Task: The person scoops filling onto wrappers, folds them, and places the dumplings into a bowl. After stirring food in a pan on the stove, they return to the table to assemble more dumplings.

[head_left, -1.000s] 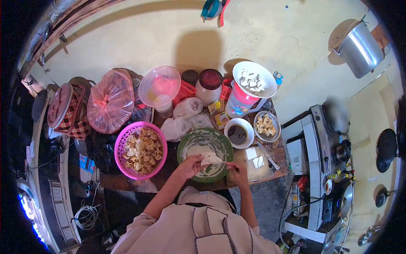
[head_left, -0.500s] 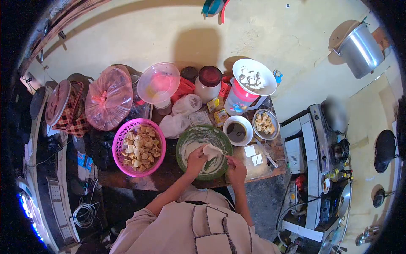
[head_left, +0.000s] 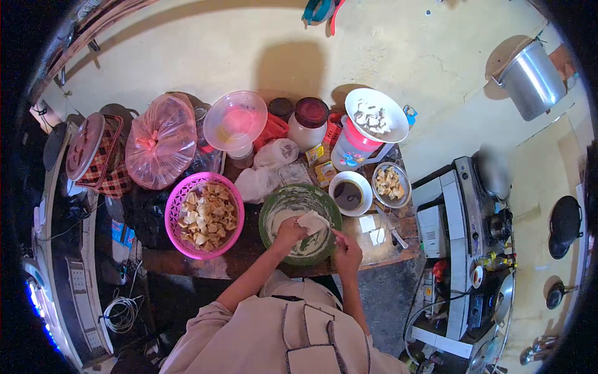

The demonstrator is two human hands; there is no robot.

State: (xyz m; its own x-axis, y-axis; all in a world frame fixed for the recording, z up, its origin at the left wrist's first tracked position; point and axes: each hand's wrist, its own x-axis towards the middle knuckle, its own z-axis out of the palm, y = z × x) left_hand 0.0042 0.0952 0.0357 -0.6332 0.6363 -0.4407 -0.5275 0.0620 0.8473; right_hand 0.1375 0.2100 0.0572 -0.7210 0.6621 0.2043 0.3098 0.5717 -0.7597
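At the far left, a lidded plaid basket (head_left: pixel 111 153) stands next to a bulging pink plastic bag (head_left: pixel 161 146) tied in a knot, its contents hard to make out. In front of the bag, on the counter (head_left: pixel 252 257), a pink openwork basket (head_left: pixel 172 215) is heaped with golden-brown folded pieces (head_left: pixel 210 218). Behind it, a clear pinkish bowl (head_left: pixel 218 124) is raised on a clear container. Next is a green basin (head_left: pixel 300 187), its inside smeared with a white paste (head_left: pixel 280 216); the left hand (head_left: pixel 290 232) is over it, fingers grasping a thin pale sheet (head_left: pixel 313 222) above the paste. A jar (head_left: pixel 309 133) with a dark red lid, holding something white, stands behind the basin. At the basin's right edge, the fingers of the right hand (head_left: pixel 347 250) are pinched together around what looks like a slim utensil (head_left: pixel 334 231), its tip near the sheet. Beyond, a white bowl (head_left: pixel 368 203) holds dark liquid, and behind that a pitcher (head_left: pixel 347 153) carries a wide white bowl (head_left: pixel 400 118) of small white pieces (head_left: pixel 372 118). Rightmost, a metal dish (head_left: pixel 407 188) contains more golden pieces (head_left: pixel 389 182), with a knife (head_left: pixel 395 232) in front of it.
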